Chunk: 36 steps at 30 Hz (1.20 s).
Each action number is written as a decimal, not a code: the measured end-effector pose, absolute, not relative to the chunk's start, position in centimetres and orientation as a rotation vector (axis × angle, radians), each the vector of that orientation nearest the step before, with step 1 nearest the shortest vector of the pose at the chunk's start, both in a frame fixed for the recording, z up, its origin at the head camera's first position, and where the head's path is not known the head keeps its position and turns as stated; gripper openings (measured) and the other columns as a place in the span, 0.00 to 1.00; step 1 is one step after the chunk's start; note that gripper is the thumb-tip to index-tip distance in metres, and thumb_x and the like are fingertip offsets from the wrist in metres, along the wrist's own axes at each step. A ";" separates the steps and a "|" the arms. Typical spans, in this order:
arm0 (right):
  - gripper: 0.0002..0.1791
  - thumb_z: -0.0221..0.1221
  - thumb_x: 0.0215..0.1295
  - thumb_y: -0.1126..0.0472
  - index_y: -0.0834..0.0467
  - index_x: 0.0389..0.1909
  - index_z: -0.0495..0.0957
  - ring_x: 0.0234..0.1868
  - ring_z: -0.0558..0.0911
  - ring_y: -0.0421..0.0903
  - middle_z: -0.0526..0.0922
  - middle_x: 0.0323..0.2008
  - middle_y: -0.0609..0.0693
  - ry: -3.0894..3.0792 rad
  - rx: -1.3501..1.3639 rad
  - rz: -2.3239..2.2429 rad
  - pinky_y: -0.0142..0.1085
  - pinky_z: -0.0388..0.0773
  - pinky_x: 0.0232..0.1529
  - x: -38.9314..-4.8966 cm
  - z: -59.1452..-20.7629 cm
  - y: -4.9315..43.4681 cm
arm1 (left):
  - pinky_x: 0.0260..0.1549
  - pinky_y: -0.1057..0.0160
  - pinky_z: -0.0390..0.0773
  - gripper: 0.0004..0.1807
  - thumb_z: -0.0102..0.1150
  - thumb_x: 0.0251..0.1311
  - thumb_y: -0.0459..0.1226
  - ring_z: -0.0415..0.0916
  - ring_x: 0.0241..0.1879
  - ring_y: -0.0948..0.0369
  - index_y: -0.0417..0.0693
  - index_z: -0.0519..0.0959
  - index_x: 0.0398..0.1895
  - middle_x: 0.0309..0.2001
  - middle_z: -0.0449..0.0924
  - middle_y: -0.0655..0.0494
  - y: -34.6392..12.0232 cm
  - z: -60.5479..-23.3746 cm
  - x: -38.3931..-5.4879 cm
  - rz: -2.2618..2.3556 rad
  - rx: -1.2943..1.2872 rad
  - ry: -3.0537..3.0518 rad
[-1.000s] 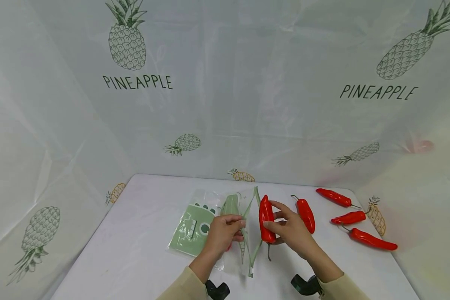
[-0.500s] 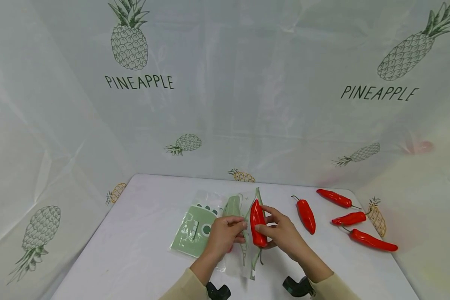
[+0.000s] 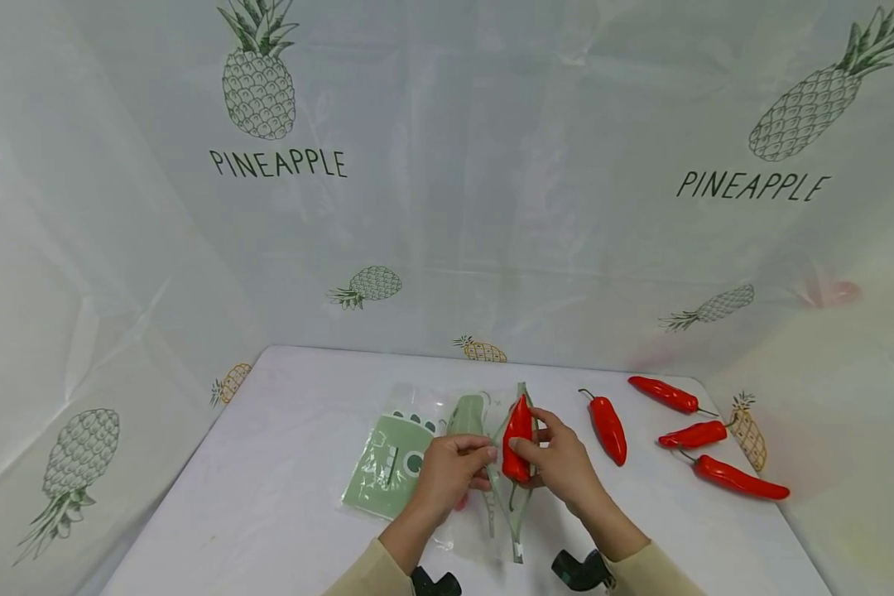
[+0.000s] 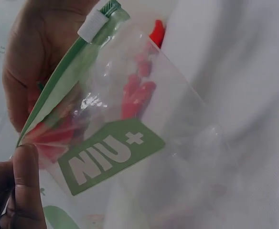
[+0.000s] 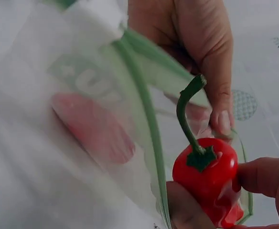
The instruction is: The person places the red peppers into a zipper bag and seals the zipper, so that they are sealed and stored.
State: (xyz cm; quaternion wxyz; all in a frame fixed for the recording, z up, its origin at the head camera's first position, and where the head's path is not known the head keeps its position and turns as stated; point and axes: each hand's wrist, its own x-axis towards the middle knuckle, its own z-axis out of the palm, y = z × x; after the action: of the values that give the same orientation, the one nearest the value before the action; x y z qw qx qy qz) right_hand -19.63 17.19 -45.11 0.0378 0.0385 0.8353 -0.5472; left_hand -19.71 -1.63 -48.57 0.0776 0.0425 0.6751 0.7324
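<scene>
My left hand [image 3: 447,473] pinches the mouth of a clear zip bag [image 3: 383,470] printed with a green cartoon face. In the left wrist view its thumb [image 4: 27,176] presses the green-edged rim beside a green label [image 4: 112,155]. My right hand [image 3: 566,465] holds a red chili pepper [image 3: 517,443] at the bag's parted mouth, tip pointing away and green stem [image 5: 185,109] toward me. Thumb and fingers grip the pepper on both sides. Another red pepper [image 5: 94,128] shows through the plastic inside the bag. A white slider [image 4: 92,26] sits at one end of the zip strip.
One loose red pepper [image 3: 608,429] lies right of my right hand. Further right are three more: a back one [image 3: 665,392], a middle one [image 3: 693,434] and a front one [image 3: 741,477]. A pineapple-print curtain [image 3: 484,207] encloses the white table [image 3: 268,497].
My right hand has brought the pepper leftward to the bag's opening, and its stem has swung in front of the zip strip. My left hand and the bag have shifted slightly right and nearer.
</scene>
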 end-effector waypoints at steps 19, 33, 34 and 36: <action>0.42 0.71 0.67 0.58 0.65 0.77 0.63 0.40 0.89 0.50 0.83 0.53 0.64 2.828 0.034 -1.484 0.36 0.88 0.23 -18.9 -46.8 15.8 | 0.30 0.62 0.90 0.15 0.70 0.67 0.35 0.82 0.27 0.63 0.35 0.87 0.53 0.39 0.89 0.44 -2.0 -48.3 -19.9 2.217 0.147 1.998; 0.36 0.69 0.69 0.61 0.64 0.75 0.67 0.44 0.91 0.53 0.83 0.58 0.68 2.790 0.014 -1.547 0.37 0.90 0.30 -18.5 -47.1 16.0 | 0.29 0.64 0.90 0.15 0.70 0.66 0.32 0.82 0.27 0.65 0.30 0.86 0.52 0.36 0.88 0.49 -2.3 -48.8 -20.6 2.290 0.107 1.955; 0.36 0.69 0.69 0.61 0.64 0.74 0.67 0.44 0.91 0.52 0.83 0.58 0.67 2.797 0.011 -1.540 0.37 0.91 0.31 -18.5 -47.1 16.0 | 0.29 0.64 0.90 0.15 0.70 0.66 0.32 0.82 0.27 0.65 0.30 0.86 0.52 0.36 0.88 0.49 -2.3 -48.9 -20.7 2.288 0.106 1.957; 0.35 0.69 0.69 0.61 0.64 0.74 0.68 0.44 0.91 0.52 0.83 0.58 0.67 2.811 0.009 -1.524 0.38 0.91 0.33 -18.5 -47.2 16.1 | 0.29 0.65 0.90 0.15 0.70 0.66 0.32 0.81 0.27 0.65 0.30 0.86 0.52 0.36 0.88 0.49 -2.4 -48.9 -20.7 2.287 0.104 1.959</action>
State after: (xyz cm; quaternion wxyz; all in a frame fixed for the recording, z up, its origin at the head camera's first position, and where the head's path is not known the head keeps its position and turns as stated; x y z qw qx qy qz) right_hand -18.51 16.08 -47.18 -0.0282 0.0027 0.8787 -0.4765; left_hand -20.70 -2.37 -48.92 0.0642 0.0343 0.6489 0.7574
